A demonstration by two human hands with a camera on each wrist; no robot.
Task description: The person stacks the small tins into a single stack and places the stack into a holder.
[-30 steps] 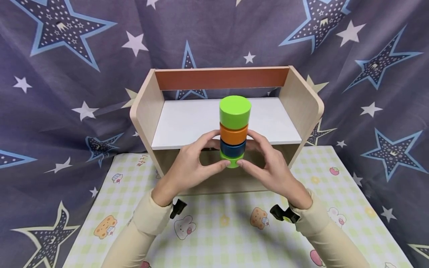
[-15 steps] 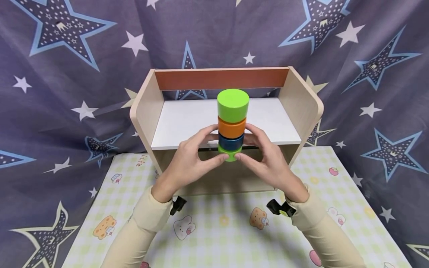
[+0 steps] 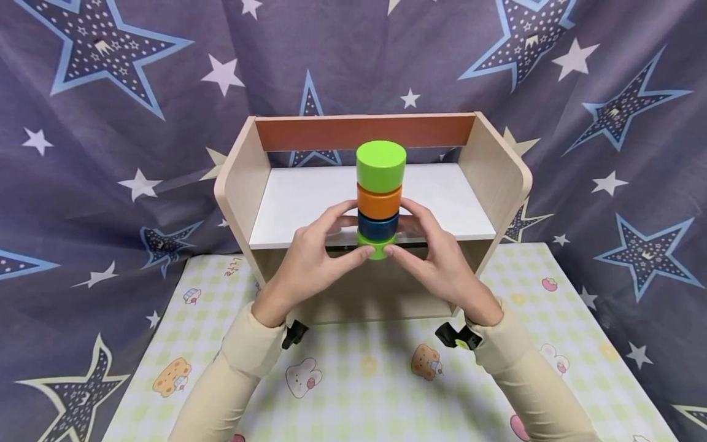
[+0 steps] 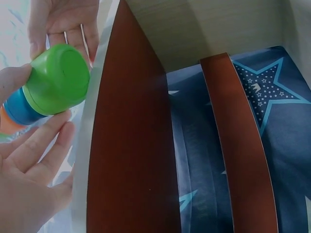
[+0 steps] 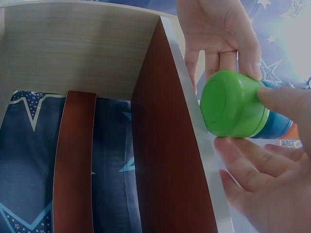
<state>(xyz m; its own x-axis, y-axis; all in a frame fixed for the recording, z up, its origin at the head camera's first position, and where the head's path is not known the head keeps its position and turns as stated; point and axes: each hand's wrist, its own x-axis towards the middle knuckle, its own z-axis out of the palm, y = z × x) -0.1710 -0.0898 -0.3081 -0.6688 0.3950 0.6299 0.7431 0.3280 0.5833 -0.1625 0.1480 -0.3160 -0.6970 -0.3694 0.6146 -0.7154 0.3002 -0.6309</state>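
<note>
Between both hands, at the shelf's front edge, stands an upright stack of round cups. A large green cup tops it, over an orange cup, a dark blue cup and a small green cup at the bottom. From the left side my left hand grips the stack, its thumb on the bottom green cup. My right hand holds it from the opposite side, thumb likewise low. In both wrist views the bottom green cup lies close to the white board's edge; whether it touches is unclear.
A wooden shelf unit with a white top board and brown back rail stands on a checked tablecloth. Its side panels rise left and right. A star-patterned curtain hangs behind.
Both hands have carried the stack upward and slightly left in the head view, away toward the shelf. The grip looks the same.
</note>
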